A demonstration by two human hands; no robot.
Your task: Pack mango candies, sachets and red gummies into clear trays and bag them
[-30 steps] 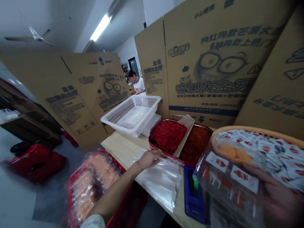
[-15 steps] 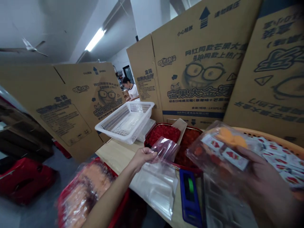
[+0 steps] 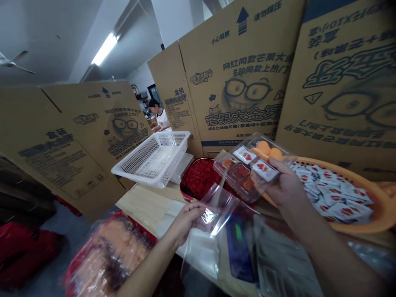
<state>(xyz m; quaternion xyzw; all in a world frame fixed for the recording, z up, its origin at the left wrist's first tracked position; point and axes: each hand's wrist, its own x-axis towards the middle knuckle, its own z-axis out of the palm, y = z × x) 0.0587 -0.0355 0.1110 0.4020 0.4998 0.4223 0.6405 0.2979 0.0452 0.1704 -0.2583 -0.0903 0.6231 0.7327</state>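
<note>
My left hand [image 3: 190,218] pinches the edge of a clear plastic bag [image 3: 213,218], its mouth spread a little. In my right hand [image 3: 283,181] is a clear plastic tray [image 3: 232,175], tilted, with orange round pieces [image 3: 268,150], red pieces and two white sachets [image 3: 265,170] with a red print in its compartments. The tray hangs just above and right of the bag. Under the bag lie more flat clear bags [image 3: 201,251] on the table. A blue scale [image 3: 238,247] with a green display sits beside them.
A red tin of dark red bits [image 3: 199,177] stands behind the bag. An orange basket [image 3: 379,218] of sachets is at right, a white basket [image 3: 148,175] at back left. Tall cardboard boxes [image 3: 244,99] wall the table. Orange bagged goods [image 3: 114,251] lie lower left; a person [image 3: 161,117] is beyond.
My right hand has carried the filled tray left and away from me, nearer the bag. The bag in my left hand is lifted and wider at its mouth. The view has turned slightly right.
</note>
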